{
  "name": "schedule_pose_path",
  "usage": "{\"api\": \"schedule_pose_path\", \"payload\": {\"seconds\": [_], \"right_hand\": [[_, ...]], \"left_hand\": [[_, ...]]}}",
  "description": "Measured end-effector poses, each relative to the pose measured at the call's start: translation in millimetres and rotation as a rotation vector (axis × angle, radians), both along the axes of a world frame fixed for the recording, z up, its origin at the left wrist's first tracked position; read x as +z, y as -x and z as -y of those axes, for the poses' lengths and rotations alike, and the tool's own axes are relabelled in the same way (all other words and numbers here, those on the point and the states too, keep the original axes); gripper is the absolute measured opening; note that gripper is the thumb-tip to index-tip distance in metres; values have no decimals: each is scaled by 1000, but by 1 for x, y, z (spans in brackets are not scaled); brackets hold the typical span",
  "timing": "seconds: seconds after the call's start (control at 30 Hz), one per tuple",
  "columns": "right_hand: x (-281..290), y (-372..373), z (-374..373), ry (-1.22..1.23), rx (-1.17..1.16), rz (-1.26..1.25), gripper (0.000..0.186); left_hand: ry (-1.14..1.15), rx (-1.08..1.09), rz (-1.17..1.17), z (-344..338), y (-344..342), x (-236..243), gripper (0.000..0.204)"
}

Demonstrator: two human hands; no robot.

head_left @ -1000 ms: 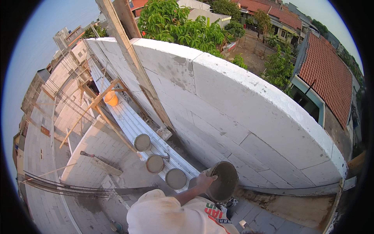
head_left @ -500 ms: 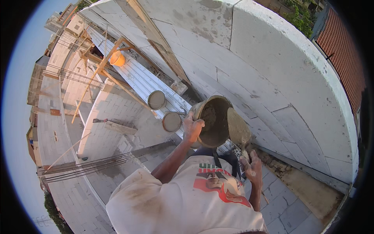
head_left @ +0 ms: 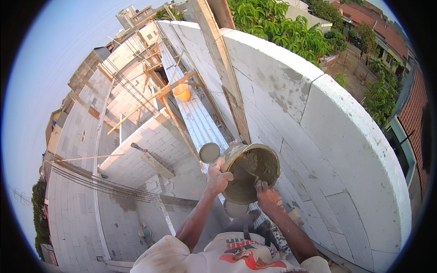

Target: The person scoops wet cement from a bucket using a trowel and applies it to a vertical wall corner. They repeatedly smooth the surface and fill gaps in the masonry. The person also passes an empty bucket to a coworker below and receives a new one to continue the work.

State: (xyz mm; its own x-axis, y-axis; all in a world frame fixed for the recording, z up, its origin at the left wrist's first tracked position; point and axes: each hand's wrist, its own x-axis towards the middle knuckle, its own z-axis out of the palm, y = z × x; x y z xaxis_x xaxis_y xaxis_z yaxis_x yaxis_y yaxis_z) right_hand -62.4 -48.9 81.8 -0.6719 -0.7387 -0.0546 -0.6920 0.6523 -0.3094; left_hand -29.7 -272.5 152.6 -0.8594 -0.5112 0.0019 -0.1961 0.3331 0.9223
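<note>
My left hand is closed on the left rim of a mortar-stained bucket, which is tilted so that its mouth faces me. Wet grey mortar lies inside it. At the bucket's lower right edge, my right hand is closed round a trowel's handle. The trowel's blade is in the bucket and mostly hidden by mortar and fingers. Just beyond the left hand, a round container of grey material sits on the walkway. Part of another round container shows below the bucket.
A pale block wall curves along the right, with an upright wooden plank against it. The ribbed metal walkway runs away, bearing an orange bucket beside wooden scaffold poles. Lower left are block walls and rebar.
My right hand has brought the trowel from beside the bucket's right rim into its mouth. The left hand keeps its hold on the rim. The view has shifted, showing more beyond the wall.
</note>
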Motion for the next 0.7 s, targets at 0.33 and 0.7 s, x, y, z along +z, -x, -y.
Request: {"api": "schedule_pose_path", "payload": {"seconds": [0.33,0.7], "right_hand": [[-7,-5,8,-11,-23,-3,48],[1,12,39,-58,-72,-90,41]], "left_hand": [[-43,16,-80,2,-21,-20,32],[2,47,-243,33,-19,-22,30]]}}
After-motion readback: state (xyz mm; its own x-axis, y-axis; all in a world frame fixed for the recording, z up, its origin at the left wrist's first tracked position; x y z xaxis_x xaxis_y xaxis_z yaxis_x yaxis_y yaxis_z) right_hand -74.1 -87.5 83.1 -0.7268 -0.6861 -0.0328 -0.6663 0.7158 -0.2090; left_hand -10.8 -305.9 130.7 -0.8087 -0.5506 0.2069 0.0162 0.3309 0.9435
